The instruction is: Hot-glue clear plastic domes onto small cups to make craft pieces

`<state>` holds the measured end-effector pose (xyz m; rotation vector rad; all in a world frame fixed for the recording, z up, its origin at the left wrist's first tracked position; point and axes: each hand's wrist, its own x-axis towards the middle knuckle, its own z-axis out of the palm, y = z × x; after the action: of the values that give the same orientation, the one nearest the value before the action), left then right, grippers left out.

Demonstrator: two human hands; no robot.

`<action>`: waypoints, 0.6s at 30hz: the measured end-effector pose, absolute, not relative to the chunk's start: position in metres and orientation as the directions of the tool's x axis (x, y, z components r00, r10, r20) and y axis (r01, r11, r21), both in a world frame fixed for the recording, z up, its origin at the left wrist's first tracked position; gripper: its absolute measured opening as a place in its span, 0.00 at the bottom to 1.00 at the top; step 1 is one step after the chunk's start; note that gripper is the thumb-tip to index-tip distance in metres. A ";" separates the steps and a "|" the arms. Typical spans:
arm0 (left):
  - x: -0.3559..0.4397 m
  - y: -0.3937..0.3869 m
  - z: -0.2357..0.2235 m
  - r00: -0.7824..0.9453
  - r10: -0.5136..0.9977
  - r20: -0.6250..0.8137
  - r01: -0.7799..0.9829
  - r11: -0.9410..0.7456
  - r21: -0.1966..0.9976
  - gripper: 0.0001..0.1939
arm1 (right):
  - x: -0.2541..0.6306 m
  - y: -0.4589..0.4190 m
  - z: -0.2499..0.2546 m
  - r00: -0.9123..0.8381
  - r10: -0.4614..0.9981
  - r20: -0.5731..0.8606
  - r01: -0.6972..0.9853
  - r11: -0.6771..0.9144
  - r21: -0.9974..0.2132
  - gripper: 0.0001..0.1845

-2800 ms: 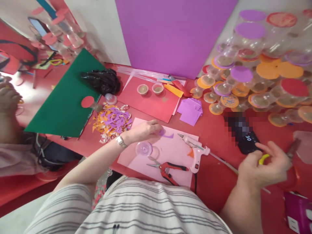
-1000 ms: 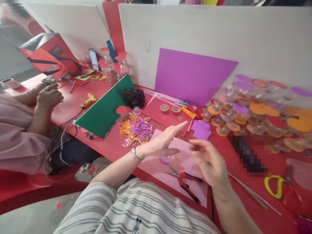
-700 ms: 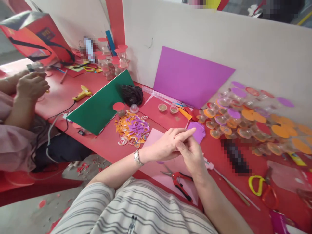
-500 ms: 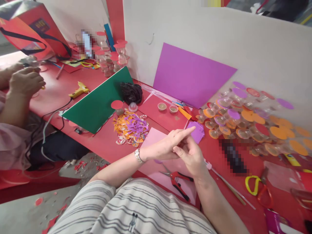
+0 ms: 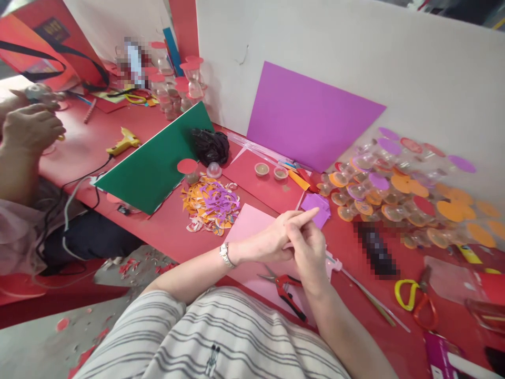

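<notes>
My left hand (image 5: 270, 239), with a watch on its wrist, is held over the pink paper sheet (image 5: 244, 223), index finger stretched out to the right. My right hand (image 5: 310, 247) is closed against it, thumb pressed over the left fingers; no object shows between them. The other left fingers are partly hidden. Below the hands, red-handled snips (image 5: 283, 289) lie on the pink sheet with their blades apart. Just beyond the fingertips is a small stack of purple paper (image 5: 317, 210). A pale pink tool (image 5: 334, 263) lies beside my right wrist, partly covered.
Orange and purple paper scraps (image 5: 213, 202) are heaped at left, near a green board (image 5: 158, 163). Many clear cups with coloured discs (image 5: 394, 184) crowd the right. Scissors (image 5: 418, 297) lie at lower right. A co-worker's hands (image 5: 33, 126) are at far left, near a yellow glue gun (image 5: 124, 142).
My right thumb has moved up across my left fingers, and both hands remain pressed together. The view has shifted slightly.
</notes>
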<state>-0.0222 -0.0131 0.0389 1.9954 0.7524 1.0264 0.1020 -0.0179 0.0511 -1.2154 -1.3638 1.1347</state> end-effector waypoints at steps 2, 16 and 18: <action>-0.022 -0.013 0.036 0.523 0.735 0.432 0.144 -0.576 0.805 0.41 | 0.102 -0.017 0.050 -0.038 0.999 0.037 0.087 0.041 -0.995 0.23; -0.056 -0.014 0.030 0.495 0.790 0.362 0.154 -0.490 0.858 0.49 | 0.148 -0.029 0.044 -0.323 0.942 0.091 0.207 0.164 -0.965 0.26; -0.074 -0.018 0.021 0.413 0.859 0.302 0.212 -0.413 0.886 0.51 | 0.166 -0.036 0.039 -0.198 0.973 0.122 0.213 0.164 -0.963 0.22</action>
<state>-0.0741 -0.0178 0.0213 1.8644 0.9170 1.0165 0.1657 -0.0364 0.0389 -1.1710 -1.5820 1.1136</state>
